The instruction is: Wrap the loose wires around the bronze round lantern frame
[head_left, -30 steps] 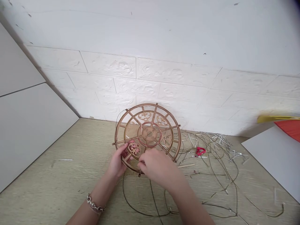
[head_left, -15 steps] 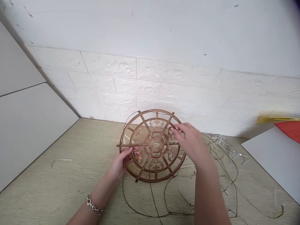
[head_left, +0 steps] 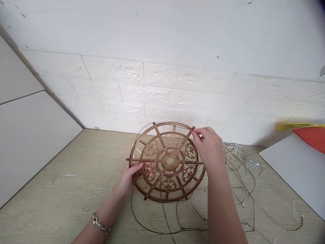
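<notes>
head view: bronze wheel-shaped frame (head_left: 166,163) sits between both hands (head_left: 127,179) (head_left: 210,146).

The left hand (head_left: 128,179) holds a brown round frame (head_left: 165,163) by its left side, tilted above the table (head_left: 76,196). The right hand (head_left: 210,146) pinches at the upper right edge. On the right, thin wires (head_left: 253,206) lie tangled near white sticks (head_left: 237,150); behind stands a white wall (head_left: 162,78).
</notes>
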